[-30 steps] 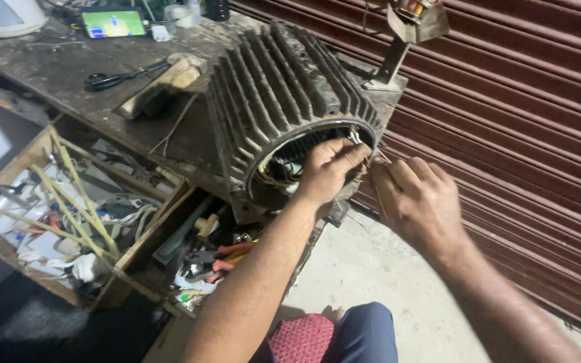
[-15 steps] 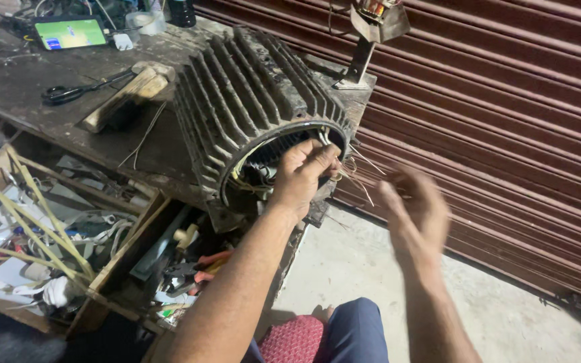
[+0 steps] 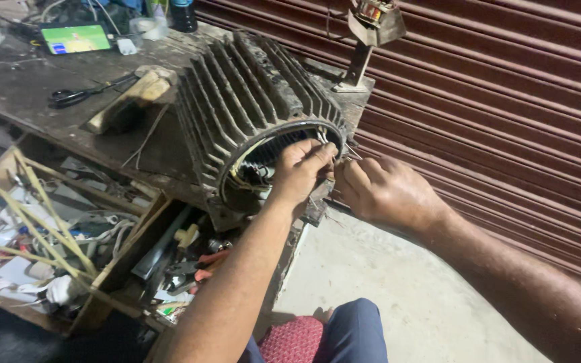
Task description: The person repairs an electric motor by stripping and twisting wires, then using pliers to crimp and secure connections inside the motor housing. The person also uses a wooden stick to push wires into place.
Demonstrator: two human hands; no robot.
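Finned motor stator housing, one, laid on its side at the counter front right corner. Left hand and right hand, two, both pinched on thin winding leads at the bore rim; count indistinct. Leads are best drawn gently, unkinked. Scissors, one; phone, one.

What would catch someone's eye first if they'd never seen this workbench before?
The big finned motor housing lying on its side on the grimy workbench, open end towards the camera. The left hand and right hand meet at its rim, pinching thin wires. Below left, open drawers overflow with tools and scraps.
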